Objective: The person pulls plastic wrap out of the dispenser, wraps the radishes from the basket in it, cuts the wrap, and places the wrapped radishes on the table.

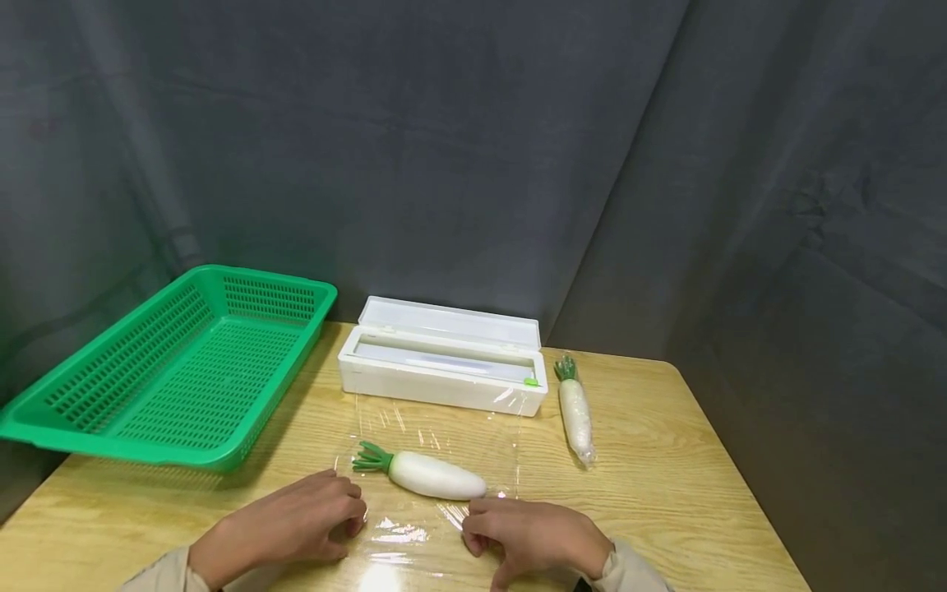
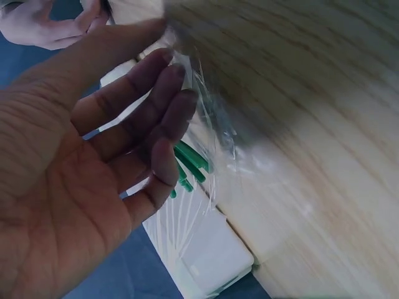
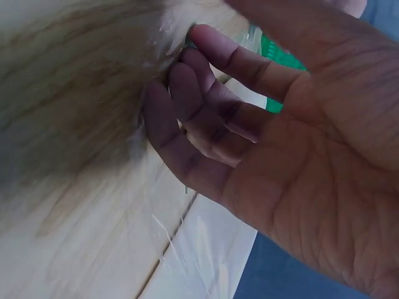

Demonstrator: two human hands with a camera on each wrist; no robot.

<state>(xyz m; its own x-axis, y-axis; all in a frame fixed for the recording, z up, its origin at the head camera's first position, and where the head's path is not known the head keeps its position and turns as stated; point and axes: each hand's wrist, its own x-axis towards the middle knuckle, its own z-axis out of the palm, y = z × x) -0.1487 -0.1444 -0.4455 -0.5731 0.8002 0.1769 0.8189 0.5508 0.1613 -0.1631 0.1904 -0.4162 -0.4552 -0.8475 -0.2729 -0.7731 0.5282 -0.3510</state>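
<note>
A white radish (image 1: 436, 475) with short green stems lies sideways, level with the hands. Clear plastic wrap (image 1: 399, 530) runs from the white dispenser box (image 1: 436, 395) toward the person, spreading around the radish; whether it lies over or under the radish is hard to tell. At the wrap's left edge is the left hand (image 1: 303, 518), its fingers loosely bent and fingertips touching the film near the table. The right hand (image 1: 528, 534) touches the film below the radish's tip, its thumb apart from the bent fingers. Both palms show in the wrist views.
A green slotted basket (image 1: 296, 362) stands at the left. The box's lid (image 1: 451, 321) is raised, and a small green cutter slide (image 1: 531, 381) sits on its front edge. Right of the box lies another radish (image 1: 575, 415) wrapped in film. Dark curtains surround the wooden table (image 1: 651, 493).
</note>
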